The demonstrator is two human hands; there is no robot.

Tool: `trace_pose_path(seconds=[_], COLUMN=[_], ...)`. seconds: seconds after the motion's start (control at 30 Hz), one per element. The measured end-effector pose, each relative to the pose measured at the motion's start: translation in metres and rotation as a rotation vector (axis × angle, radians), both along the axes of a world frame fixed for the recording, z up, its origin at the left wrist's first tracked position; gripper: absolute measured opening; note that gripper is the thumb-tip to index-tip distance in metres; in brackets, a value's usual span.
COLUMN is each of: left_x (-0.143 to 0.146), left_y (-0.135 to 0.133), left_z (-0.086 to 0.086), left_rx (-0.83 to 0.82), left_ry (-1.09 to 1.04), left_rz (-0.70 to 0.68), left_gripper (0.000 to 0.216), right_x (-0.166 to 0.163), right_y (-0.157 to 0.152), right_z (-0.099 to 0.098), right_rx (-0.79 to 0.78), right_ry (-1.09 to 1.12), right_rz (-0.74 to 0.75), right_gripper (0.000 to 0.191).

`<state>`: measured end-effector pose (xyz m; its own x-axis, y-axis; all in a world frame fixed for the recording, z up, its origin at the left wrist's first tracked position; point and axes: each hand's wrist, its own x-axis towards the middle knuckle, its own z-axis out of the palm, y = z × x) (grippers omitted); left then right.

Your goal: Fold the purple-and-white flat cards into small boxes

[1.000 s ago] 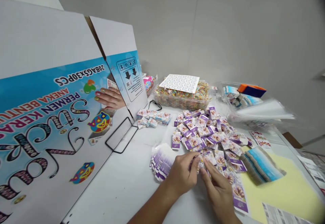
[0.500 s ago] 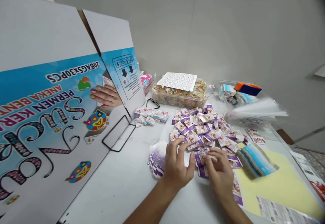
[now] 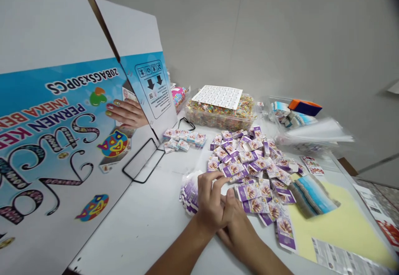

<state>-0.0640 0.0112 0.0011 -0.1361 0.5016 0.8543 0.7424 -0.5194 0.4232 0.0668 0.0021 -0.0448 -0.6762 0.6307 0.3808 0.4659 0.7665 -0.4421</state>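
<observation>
My left hand (image 3: 211,204) is bent inward, fingers curled and thumb pointing up. Whatever lies within it is hidden. Beneath and against it, my right hand (image 3: 238,227) crosses toward the left, its fingers mostly covered. Just left of the hands, partly behind them, lies a fanned stack of flat purple-and-white cartons (image 3: 188,194). Beyond them spreads a pile of small folded purple-and-white boxes (image 3: 246,156) with pictures of hands. To the right of my right hand a few more lie in loose rows, one box (image 3: 286,231) nearest the front.
A large printed carton (image 3: 62,142) stands left, beside a black wire frame (image 3: 140,179). Behind are light-blue boxes (image 3: 183,135) and a clear tub (image 3: 218,117) of colourful wrapped pieces under a sticker sheet (image 3: 218,97). Right lie a blue-grey card stack (image 3: 313,196), yellow sheet (image 3: 336,225) and plastic bags (image 3: 318,133).
My right hand has moved left from the purple boxes and now overlaps my left hand. The box it was touching lies among the others. My left hand's fingers have curled in.
</observation>
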Motion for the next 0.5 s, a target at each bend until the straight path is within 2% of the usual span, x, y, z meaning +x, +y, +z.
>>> trace_pose_path(seconds=[0.1,0.33,0.43,0.5], left_x=[0.002,0.001,-0.004,-0.005], left_y=[-0.001,0.001,0.004,0.004], left_z=[0.001,0.000,0.001,0.003], left_rx=[-0.009,0.010,0.030,-0.006], left_ry=[0.001,-0.045,-0.073,-0.117], left_rz=[-0.003,0.002,0.005,-0.046], left_gripper=[0.024,0.023,0.024,0.022], right_x=[-0.003,-0.006,0.002,0.010], right_y=[-0.004,-0.013,-0.008,-0.001], right_z=[0.000,-0.010,-0.005,0.001], right_rx=[-0.022,-0.142,-0.127,-0.028], right_ry=[0.028,0.132,0.235,0.319], right_rz=[-0.022,-0.051,-0.132,-0.227], right_gripper=[0.064,0.080,0.070,0.059])
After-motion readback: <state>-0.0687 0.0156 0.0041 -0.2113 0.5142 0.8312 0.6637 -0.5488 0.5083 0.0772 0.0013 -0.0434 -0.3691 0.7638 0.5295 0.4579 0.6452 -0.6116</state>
